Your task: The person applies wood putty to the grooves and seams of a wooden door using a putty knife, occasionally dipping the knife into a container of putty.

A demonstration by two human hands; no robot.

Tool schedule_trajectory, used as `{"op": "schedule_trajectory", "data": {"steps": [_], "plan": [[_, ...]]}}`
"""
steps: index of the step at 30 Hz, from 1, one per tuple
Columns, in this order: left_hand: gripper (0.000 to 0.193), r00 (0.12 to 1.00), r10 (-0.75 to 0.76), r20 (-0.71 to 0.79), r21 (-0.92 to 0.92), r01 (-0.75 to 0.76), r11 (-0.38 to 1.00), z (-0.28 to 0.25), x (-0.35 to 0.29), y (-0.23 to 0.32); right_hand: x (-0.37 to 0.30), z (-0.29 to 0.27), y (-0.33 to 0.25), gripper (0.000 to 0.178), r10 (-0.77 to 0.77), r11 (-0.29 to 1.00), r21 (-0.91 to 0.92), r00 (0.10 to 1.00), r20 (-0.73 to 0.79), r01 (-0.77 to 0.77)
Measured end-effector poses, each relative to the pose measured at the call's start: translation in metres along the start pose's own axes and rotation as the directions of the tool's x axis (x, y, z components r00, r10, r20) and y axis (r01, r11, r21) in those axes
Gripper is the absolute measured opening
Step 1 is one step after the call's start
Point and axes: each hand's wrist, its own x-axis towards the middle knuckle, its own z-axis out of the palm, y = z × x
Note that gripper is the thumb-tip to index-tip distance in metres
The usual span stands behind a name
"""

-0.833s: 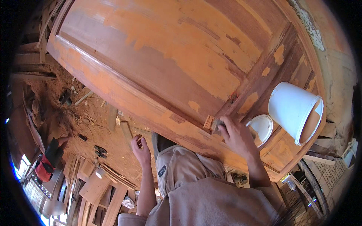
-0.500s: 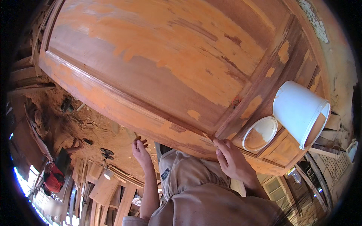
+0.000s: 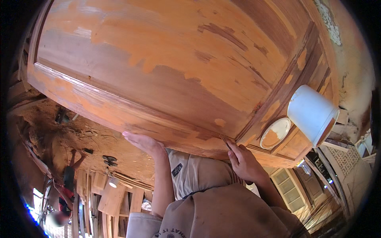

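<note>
A large wooden panelled door (image 3: 158, 91) with patches of orange filler spreads in front of me. My right hand (image 3: 245, 162) is closed around a thin, flat scraper (image 3: 225, 141), its tip against the frame moulding near the door's near edge. Most of the scraper is hidden by my fingers. Farther left, my left hand (image 3: 143, 143) has its fingers stretched out along the same edge, seemingly resting on it. I see nothing in that hand.
A white bucket (image 3: 311, 113) lies tipped on the door at the right, orange filler at its mouth. Beside it is a round white lid (image 3: 275, 133) smeared with filler. Another person (image 3: 68, 186) is at the far left. Planks (image 3: 113, 198) stand below them; sandals (image 3: 110, 160) lie on the dusty ground.
My left hand has moved left and up to the door's edge, its bent fingers now straightened. My right hand stays near the frame, with the scraper now tilted differently. The view has shifted slightly.
</note>
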Motion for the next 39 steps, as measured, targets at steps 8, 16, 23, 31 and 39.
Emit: {"op": "schedule_trajectory", "data": {"steps": [8,16,23,31,39], "plan": [[0.076,0.975,-0.208,-0.077,0.05,0.212,0.976,-0.002,0.0,0.008,0.018,-0.004,-0.02,0.044,0.18,0.983,-0.048,0.981,0.067,-0.178],[0.076,0.971,-0.239,-0.011,0.047,0.239,0.97,-0.013,0.005,-0.008,0.036,-0.017,-0.074,0.042,0.447,0.894,-0.123,0.877,0.177,-0.43],[0.072,0.949,-0.312,-0.049,-0.06,0.309,0.949,-0.008,0.006,-0.001,0.036,-0.004,-0.054,0.043,0.426,0.902,-0.137,0.896,0.122,-0.41],[0.071,0.967,-0.252,-0.042,-0.139,0.244,0.96,-0.007,0.004,-0.01,0.031,0.007,-0.046,0.044,0.301,0.916,-0.305,0.949,0.097,-0.26],[0.074,0.959,-0.282,-0.036,-0.084,0.279,0.957,-0.009,0.006,0.002,0.012,-0.02,-0.058,0.043,0.472,0.869,-0.207,0.878,0.078,-0.449]]}}
